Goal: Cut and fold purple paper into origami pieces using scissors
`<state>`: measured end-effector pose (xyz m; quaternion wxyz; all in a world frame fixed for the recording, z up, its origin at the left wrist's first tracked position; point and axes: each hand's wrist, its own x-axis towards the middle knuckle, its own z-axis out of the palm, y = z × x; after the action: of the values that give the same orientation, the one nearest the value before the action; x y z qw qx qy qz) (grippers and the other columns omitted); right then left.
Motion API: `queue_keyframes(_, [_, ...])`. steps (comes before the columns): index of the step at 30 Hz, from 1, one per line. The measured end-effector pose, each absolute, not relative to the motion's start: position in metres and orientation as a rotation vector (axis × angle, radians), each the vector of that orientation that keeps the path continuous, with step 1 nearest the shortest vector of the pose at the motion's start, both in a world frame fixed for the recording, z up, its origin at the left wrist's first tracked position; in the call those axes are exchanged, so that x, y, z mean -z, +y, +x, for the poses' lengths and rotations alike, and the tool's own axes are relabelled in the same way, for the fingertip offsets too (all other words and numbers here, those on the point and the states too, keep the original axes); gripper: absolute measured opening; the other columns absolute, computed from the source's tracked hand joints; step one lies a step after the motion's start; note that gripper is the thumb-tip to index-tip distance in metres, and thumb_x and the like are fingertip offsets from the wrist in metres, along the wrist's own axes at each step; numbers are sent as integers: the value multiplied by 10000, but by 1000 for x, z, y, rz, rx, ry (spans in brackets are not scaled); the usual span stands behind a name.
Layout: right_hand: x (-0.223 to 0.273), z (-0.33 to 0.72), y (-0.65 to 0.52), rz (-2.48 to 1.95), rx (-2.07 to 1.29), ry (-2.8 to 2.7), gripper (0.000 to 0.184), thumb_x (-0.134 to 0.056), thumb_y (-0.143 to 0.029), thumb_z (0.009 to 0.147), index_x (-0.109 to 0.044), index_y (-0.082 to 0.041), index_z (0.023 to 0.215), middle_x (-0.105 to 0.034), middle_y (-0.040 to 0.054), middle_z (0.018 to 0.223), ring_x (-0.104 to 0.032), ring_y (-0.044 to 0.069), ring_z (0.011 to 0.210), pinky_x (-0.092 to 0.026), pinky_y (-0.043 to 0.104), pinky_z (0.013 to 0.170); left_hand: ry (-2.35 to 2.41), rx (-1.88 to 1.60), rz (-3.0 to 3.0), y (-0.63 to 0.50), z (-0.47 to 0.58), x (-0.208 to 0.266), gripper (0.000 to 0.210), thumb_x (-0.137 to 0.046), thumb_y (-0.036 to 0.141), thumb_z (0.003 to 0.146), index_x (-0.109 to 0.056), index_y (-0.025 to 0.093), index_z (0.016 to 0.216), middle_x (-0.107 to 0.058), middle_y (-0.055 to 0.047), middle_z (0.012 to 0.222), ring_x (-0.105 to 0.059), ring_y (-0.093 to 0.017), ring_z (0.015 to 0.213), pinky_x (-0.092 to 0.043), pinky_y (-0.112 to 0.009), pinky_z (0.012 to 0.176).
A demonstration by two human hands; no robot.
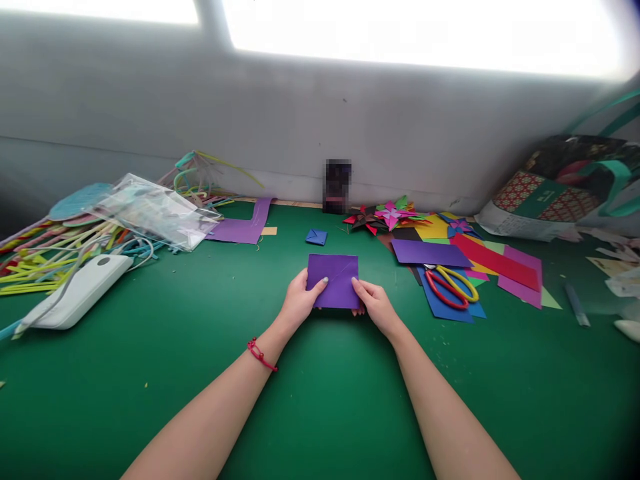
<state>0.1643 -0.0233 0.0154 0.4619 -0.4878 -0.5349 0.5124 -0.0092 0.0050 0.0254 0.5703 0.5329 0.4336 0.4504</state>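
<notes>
One purple square [336, 283], mid-tabletop [320, 400]. Two hands on it: left hand [301, 295] clamped at its 9 o'clock edge, right hand [375, 303] at 3, both thumbs on top. From square: one blue folded piece [317, 237] at 11; one pair of scissors [453, 285] at 3; one white device [83, 293] at 9. Tabletop green. Grey wall [280, 107] at 12, two bright panels [425, 30] above.

The paper [337, 285] is purple, the table [320, 400] green, the bracelet [261, 355] red. The scissors [447, 279] have one red loop and one yellow. The bag [544, 201] pairs a red-and-white pattern with a teal band.
</notes>
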Motion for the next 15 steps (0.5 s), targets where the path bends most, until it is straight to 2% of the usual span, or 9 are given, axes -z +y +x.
queue_keyframes(6, [-14,164,-24,-1215,-1258,-1335,375,-455,-469,827,-476,-182,587,-527,-30,376,-420,82,325,-314,192,372,1033,-1047,1281,5,-9,-24,373,-581,377,742,-506,146,1025,-584,-53,823,-526,-105,510,-430,-189,329])
queue_keyframes(10, [-14,162,-23,-1218,-1259,-1314,369,-459,-470,823,-480,-183,592,-524,-31,367,-417,81,310,-314,190,358,1024,-1065,1276,6,-10,-23,386,-588,374,736,-506,150,1040,-589,-63,866,-543,-112,538,-439,-185,342])
queue_keyframes(15, [-15,163,-23,-1210,-1255,-1248,390,-455,-492,814,-466,-185,575,-476,-44,397,-427,90,348,-324,208,365,991,-1019,1257,4,-9,-23,389,-597,369,730,-504,150,1038,-591,-53,836,-533,-102,500,-426,-183,320])
